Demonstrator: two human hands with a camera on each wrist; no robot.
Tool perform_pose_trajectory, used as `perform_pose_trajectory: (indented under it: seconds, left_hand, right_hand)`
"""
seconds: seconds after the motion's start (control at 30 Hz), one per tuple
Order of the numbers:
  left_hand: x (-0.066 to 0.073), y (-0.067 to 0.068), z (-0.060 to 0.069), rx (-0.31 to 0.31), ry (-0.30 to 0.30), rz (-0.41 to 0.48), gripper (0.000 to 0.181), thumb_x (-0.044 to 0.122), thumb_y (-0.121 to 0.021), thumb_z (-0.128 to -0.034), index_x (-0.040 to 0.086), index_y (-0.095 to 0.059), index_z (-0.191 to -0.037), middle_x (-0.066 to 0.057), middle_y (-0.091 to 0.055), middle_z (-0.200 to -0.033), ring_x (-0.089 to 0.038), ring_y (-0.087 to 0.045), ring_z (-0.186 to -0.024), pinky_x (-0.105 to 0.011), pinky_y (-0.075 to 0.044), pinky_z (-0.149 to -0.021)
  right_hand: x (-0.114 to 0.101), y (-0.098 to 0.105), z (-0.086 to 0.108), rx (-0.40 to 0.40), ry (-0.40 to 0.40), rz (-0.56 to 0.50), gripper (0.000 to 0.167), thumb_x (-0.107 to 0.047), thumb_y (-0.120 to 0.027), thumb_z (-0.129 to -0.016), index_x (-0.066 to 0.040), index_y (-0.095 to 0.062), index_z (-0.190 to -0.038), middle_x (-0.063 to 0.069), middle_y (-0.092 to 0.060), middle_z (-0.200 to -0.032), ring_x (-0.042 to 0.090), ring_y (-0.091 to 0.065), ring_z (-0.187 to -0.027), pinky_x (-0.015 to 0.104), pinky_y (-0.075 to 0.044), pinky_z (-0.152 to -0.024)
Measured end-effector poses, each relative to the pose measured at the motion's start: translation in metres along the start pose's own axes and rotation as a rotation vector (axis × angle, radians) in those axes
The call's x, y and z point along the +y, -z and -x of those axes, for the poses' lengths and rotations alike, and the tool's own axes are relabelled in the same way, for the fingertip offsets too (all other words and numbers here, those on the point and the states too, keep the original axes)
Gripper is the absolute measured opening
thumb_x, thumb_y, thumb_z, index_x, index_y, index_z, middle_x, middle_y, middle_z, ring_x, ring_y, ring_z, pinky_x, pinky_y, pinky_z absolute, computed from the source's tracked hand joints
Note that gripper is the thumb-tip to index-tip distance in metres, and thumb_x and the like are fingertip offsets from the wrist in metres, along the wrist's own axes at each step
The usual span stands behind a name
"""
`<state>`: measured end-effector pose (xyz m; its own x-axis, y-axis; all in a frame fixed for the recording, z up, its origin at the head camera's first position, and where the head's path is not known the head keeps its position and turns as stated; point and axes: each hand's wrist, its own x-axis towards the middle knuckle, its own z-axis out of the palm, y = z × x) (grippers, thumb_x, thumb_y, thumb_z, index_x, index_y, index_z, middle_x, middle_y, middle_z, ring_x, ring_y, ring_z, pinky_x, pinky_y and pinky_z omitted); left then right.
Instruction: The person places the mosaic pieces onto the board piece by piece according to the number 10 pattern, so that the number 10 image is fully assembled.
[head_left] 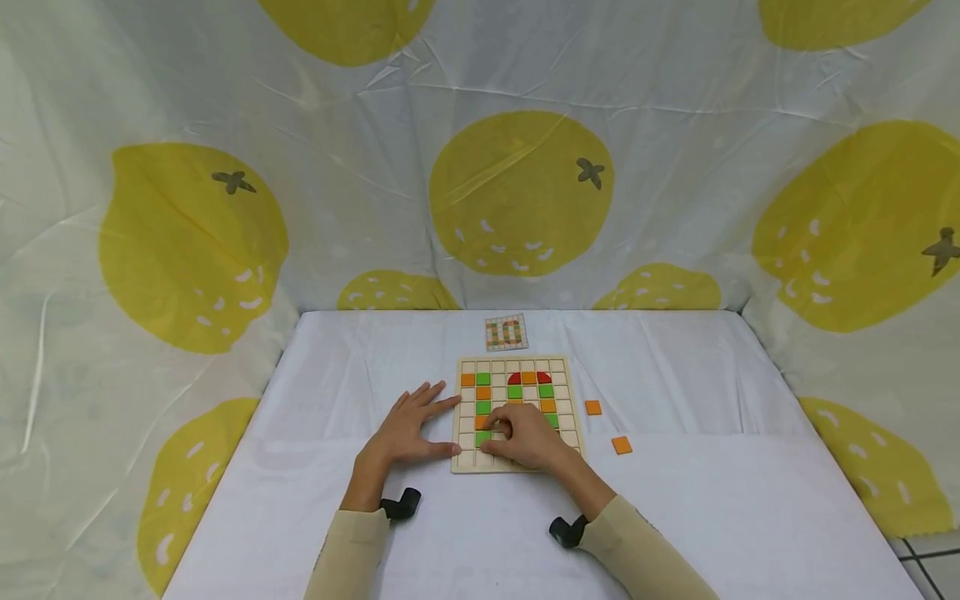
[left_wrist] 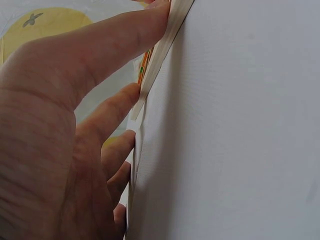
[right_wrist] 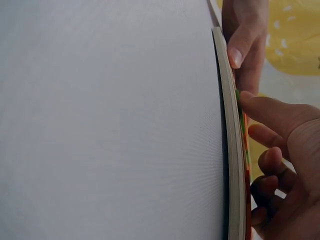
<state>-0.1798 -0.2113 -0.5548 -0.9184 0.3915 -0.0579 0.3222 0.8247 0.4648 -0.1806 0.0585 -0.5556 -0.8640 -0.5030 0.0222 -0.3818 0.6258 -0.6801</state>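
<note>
A square wooden grid board (head_left: pixel 467 458) lies on the white cloth, partly filled with orange, green and red pieces. My left hand (head_left: pixel 405 429) is at the board's left side, fingers spread, with the thumb and index fingertips touching its edge. Over the lower middle of the board is my right hand (head_left: pixel 528 435), its thumb and index finger pinching a green square tile (head_left: pixel 482 438) at a cell in the left column of pieces. In the right wrist view the thumb of the right hand (right_wrist: pixel 295 160) presses at the board's surface. That hand hides some cells beneath it.
Two loose orange square tiles, one nearer the board (head_left: pixel 593 407) and another orange tile (head_left: pixel 622 445) closer to me, lie to the right. A small pattern card (head_left: pixel 506 332) lies behind the board. Lemon-printed cloth (head_left: pixel 652 208) hangs around the table.
</note>
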Motion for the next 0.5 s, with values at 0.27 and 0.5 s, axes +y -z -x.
perform_pose_trajectory:
  seconds: [0.27,0.5]
  left_hand:
    - [-0.0004,-0.0002,-0.0005,-0.004,-0.003,-0.002,0.086,0.069,-0.074,-0.0789,0.037,-0.048,-0.154,-0.003,-0.029,-0.171,-0.032,-0.017,-0.161,-0.061,-0.012,-0.128]
    - [-0.001,-0.0013,-0.0009,-0.005,0.004,-0.002,0.087,0.069,-0.074,-0.0784,0.038,-0.048,-0.154,-0.002,-0.028,-0.171,-0.031,-0.017,-0.161,-0.061,-0.011,-0.128]
  right_hand:
    - [-0.0011,0.0011,0.0003,-0.005,-0.014,0.001,0.031,-0.04,-0.081,-0.089,-0.024,-0.079,-0.116,-0.009,-0.048,-0.063,0.006,-0.043,-0.059,0.021,-0.033,-0.056]
    - [0.003,0.0021,-0.0002,-0.006,-0.003,-0.017,0.028,-0.041,-0.08,-0.09,-0.024,-0.08,-0.112,-0.008,-0.047,-0.062,0.007,-0.043,-0.058,0.022,-0.033,-0.056]
